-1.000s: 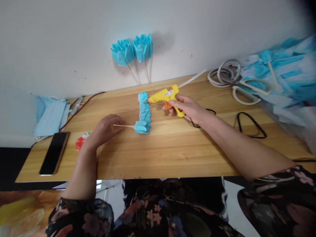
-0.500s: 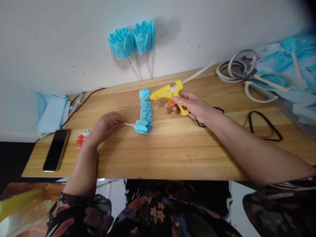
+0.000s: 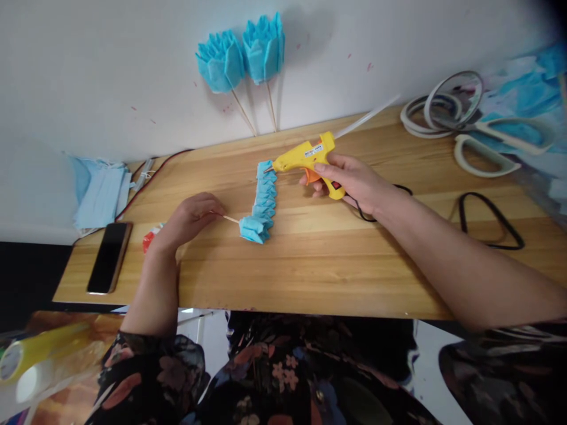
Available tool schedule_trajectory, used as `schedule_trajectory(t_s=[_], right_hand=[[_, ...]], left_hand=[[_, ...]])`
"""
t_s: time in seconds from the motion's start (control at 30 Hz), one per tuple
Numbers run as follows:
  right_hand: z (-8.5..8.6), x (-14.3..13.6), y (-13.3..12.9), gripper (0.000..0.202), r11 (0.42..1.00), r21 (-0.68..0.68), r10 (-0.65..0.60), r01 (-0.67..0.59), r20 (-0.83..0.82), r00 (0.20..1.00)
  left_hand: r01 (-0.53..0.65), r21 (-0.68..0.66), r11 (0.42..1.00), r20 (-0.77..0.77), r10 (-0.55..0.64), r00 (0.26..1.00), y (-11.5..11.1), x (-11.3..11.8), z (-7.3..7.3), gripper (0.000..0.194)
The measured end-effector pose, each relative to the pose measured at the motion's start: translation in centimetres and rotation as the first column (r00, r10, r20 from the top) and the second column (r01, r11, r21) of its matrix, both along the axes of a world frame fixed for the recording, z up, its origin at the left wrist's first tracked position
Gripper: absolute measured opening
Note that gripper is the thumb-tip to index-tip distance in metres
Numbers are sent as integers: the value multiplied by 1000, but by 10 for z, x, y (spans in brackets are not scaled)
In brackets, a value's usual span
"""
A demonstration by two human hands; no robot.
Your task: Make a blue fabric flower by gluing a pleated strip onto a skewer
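Note:
My left hand (image 3: 195, 218) pinches a thin wooden stick (image 3: 231, 219). At the stick's far end, a blue fabric strip (image 3: 266, 198) is partly rolled into a bundle (image 3: 256, 229), and its pleated length stretches away from me across the table. In my right hand (image 3: 348, 180) is a yellow glue gun (image 3: 305, 156) with an orange trigger. Its nozzle tip is at the far end of the blue strip; whether it touches I cannot tell. A clear glue stick (image 3: 367, 118) juts from the gun's back.
Two blue flowers (image 3: 241, 56) on sticks lean on the wall. At left lie folded masks (image 3: 100, 192), a phone (image 3: 110, 258) and a red-white wrapper (image 3: 150, 239). At right are tape rolls (image 3: 432, 115), scissors (image 3: 487, 156), blue scraps (image 3: 527, 94) and a black cord (image 3: 491, 218).
The glue gun's nozzle has shifted slightly over the far end of the strip. The rolled bundle has turned a little with the stick. The whole view has tilted somewhat.

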State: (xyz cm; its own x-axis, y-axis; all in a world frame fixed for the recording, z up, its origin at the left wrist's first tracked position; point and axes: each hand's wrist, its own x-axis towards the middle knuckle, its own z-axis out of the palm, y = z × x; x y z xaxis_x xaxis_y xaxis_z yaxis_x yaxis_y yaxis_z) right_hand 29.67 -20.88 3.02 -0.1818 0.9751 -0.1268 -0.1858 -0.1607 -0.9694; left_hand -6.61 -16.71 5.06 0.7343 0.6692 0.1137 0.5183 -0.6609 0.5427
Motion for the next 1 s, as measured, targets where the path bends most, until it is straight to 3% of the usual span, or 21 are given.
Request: schedule_trajectory(t_s=[1.0], right_hand=[[-3, 1, 2, 24, 1000, 5, -13, 13, 4, 1000]], left_hand=[[-108, -28, 994, -13, 108, 994, 1, -10, -5, 22]])
